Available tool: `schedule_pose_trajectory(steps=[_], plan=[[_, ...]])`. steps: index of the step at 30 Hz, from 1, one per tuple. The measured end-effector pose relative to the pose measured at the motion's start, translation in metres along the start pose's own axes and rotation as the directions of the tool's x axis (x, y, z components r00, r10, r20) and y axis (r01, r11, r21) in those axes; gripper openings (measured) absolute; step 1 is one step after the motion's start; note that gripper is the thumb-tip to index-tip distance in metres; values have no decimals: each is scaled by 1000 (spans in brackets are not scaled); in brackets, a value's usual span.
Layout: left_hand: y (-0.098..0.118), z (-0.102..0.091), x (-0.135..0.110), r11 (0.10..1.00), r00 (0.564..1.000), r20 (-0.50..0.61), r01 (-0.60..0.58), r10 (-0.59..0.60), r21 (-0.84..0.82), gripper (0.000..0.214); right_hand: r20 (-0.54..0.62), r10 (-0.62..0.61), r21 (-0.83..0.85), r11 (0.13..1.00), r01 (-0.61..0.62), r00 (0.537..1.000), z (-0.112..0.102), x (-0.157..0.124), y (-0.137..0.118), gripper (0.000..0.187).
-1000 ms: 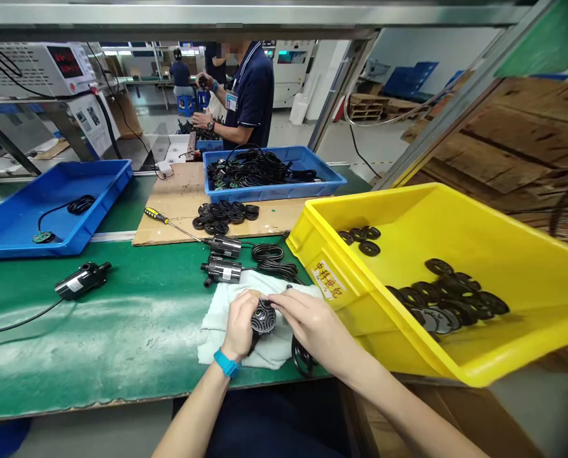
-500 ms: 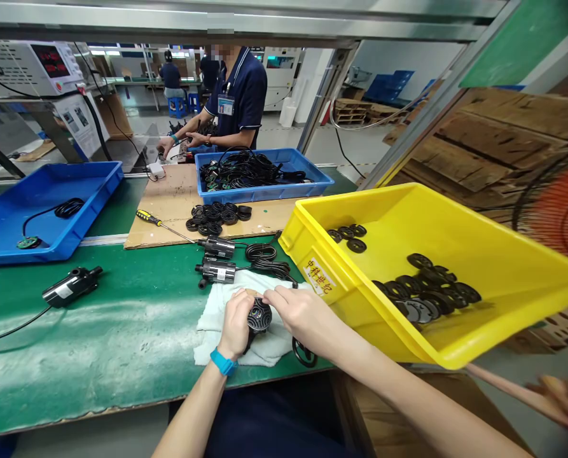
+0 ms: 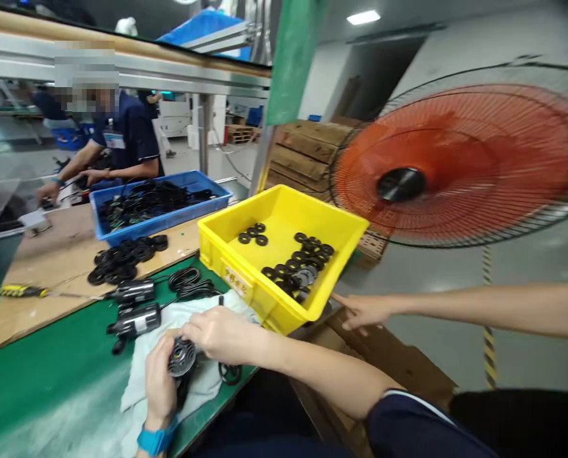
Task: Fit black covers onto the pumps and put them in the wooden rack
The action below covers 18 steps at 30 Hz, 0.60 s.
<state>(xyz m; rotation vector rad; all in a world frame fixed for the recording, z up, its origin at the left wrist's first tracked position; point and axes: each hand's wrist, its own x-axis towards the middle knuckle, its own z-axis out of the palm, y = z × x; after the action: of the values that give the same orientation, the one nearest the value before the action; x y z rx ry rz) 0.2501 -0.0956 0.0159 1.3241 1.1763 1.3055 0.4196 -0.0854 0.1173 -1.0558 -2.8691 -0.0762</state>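
Pump (image 3: pixel 181 356), ribbed black, gripped by left hand (image 3: pixel 160 381), pinched by right hand (image 3: pixel 219 332), white cloth (image 3: pixel 139 353) beneath.

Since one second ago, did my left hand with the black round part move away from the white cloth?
No. The left hand holds the black round part over the white cloth, as before. Only the camera turned right.

Black pump cap (image 3: pixel 182 355): matt moulded plastic, ribbed across its face. Under it, a white cloth (image 3: pixel 143 362), soft and crumpled. The green bench mat (image 3: pixel 45 381) looks rubbery, with a scuffed sheen. The yellow bin (image 3: pixel 264 305) is smooth, glossy plastic. Brown cardboard sheet (image 3: pixel 64 245), dull and rough. Blue tray (image 3: pixel 169 221), hard plastic. The fan guard (image 3: pixel 479 127) is thin metal wire.
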Motion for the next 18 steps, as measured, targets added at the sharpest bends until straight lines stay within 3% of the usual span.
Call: schedule_pose_trajectory(steps=[5, 12, 15, 18], plan=[[-17, -7, 4, 984, 990, -84, -99, 113, 151, 30, -26, 22, -38, 999, -23, 999, -4, 0, -7, 22], [-66, -26, 10, 918, 945, -152, -230, 290, 324, 31, -86, 47, -63, 997, -52, 995, -2, -1, -10, 23], [-76, -27, 9, 915, 940, -192, -202, 280, 349, 36, -102, 60, -67, 996, -67, 993, -3, 0, -11, 26], [-72, -22, 8, 928, 938, -232, -171, 256, 332, 40, -128, 71, -60, 995, -80, 989, -3, -1, -12, 32]])
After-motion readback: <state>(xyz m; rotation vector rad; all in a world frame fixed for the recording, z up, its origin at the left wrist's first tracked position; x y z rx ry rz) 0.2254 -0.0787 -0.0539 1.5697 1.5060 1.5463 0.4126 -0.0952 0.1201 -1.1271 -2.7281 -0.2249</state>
